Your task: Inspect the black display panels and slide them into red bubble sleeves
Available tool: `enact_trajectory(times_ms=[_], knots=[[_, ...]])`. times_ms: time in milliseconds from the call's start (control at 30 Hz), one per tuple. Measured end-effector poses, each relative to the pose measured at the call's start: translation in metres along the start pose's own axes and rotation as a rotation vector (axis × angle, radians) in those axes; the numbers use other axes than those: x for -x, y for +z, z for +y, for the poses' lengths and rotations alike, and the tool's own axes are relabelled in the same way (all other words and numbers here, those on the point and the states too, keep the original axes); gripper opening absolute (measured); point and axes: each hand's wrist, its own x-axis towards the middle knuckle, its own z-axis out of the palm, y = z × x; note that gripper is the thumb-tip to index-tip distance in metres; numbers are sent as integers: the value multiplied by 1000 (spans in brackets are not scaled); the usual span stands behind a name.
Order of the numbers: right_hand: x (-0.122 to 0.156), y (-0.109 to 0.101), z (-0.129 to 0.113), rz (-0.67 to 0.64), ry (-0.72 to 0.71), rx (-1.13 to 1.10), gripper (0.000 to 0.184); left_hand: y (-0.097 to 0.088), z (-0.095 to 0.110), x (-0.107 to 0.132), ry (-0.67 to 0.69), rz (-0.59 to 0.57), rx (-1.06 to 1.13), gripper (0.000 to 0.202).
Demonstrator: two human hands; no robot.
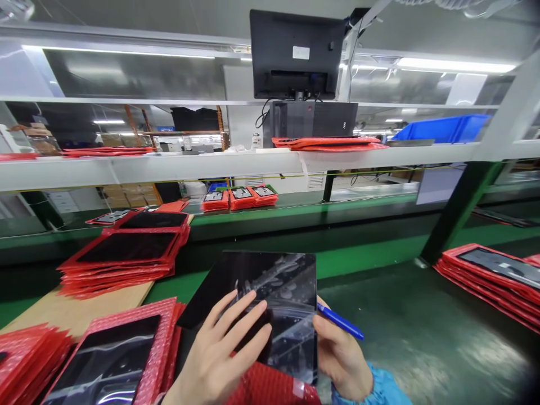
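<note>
Nearest to me, the left hand (pixel 223 349) lies palm down with its fingers spread over the smudged face of a dark panel (pixel 291 281), not clenched on anything. The right hand (pixel 341 357), below a light blue sleeve (pixel 382 388), grasps the panel's right edge and has a blue pen (pixel 343 322) tucked in the same grip; its far fingers are hidden, so I can't be sure how they sit. The panel is in front of me, above some red bubble wrap (pixel 274 387). To its left I see a panel-topped stack of red bags (pixel 169 306), and just past that a wooden board (pixel 84 309) carrying a taller stack (pixel 139 244). Over on the right, another red pile (pixel 498 275) rests on the green desk (pixel 392 304). Further back stand three small red stacks (pixel 242 197). Beyond the hands, a white shelf (pixel 211 164) bears red pouches (pixel 333 146), a blue bin (pixel 442 129) and a computer case (pixel 312 119), with a black monitor (pixel 297 56) above the case.
</note>
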Motion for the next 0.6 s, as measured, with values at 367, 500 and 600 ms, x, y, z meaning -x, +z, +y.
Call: enact_trajectory(times_ms=[367, 500, 600], knots=[[12, -8, 6, -61, -36, 169, 59, 8, 42, -10, -588, 610, 436, 12], [17, -15, 4, -10, -96, 212, 52, -2, 34, -8, -914, 739, 236, 15], [20, -19, 2, 55, -118, 194, 45, -8, 21, -6, -1161, 564, 385, 21]])
